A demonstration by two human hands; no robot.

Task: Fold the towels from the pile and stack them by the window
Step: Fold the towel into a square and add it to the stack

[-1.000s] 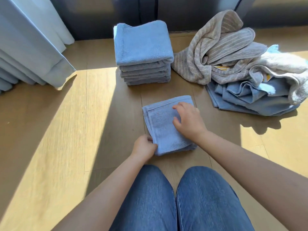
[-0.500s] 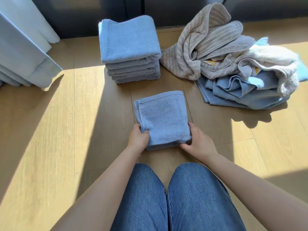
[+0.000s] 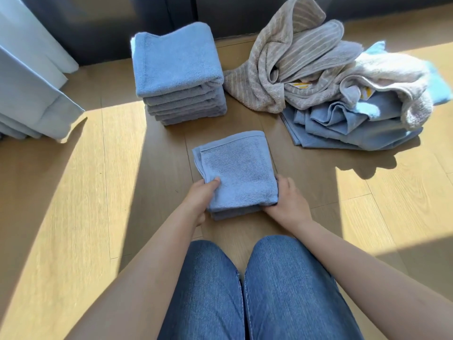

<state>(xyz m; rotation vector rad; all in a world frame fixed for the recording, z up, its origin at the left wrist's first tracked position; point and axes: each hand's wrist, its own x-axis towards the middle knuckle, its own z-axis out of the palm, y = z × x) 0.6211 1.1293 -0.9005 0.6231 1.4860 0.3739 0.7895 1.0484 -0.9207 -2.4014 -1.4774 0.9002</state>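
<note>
A folded blue towel (image 3: pixel 236 171) lies on the wooden floor just beyond my knees. My left hand (image 3: pixel 199 197) grips its near left corner, thumb on top and fingers tucked under. At the near right edge my right hand (image 3: pixel 286 201) holds the towel with its fingers beneath the cloth. A stack of several folded blue towels (image 3: pixel 176 72) stands further back by the dark window base. To the right sits the loose pile (image 3: pixel 331 87) of beige striped, white and blue towels.
White curtains (image 3: pixel 31 77) hang down to the floor at the far left. The dark window frame (image 3: pixel 110 25) runs along the back. My knees in blue jeans (image 3: pixel 245 290) fill the bottom centre. Bare wooden floor (image 3: pixel 73 192) spreads to the left.
My right hand left the top of the folded towel and took its near right edge. My left hand slid under the near left corner. The towel's near edge looks slightly raised.
</note>
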